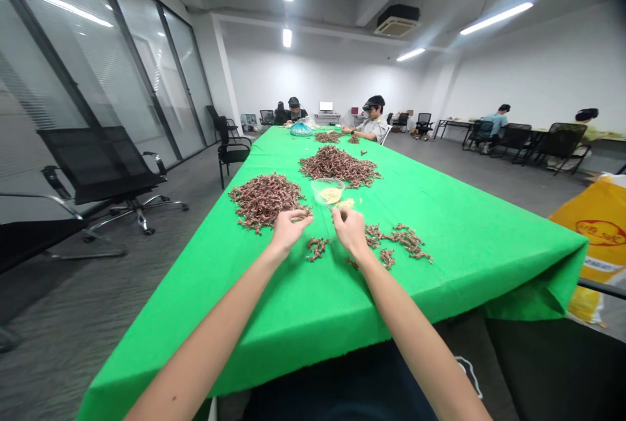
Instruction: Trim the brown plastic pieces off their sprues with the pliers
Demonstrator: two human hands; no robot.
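My left hand (289,231) is closed in a pinch beside a large pile of knobbly reddish-brown dried stalks (268,201), with one brown stalk (307,210) at its fingertips. Just in front of my right hand (349,227) stands a clear round bowl (317,188) with pale yellow bits (330,195) inside. The right fingers are pinched together; a thin dark tip shows at them, too small to name. More pale bits (346,203) lie on the cloth by the bowl. Between my wrists is a small cluster of brown stalks (317,248).
A green cloth (469,232) covers the long table. Another brown pile (340,165) sits behind the bowl, and loose clusters (408,240) lie to the right. Two people sit at the far end near a blue plastic bag (300,128). A yellow sack (599,219) stands at right.
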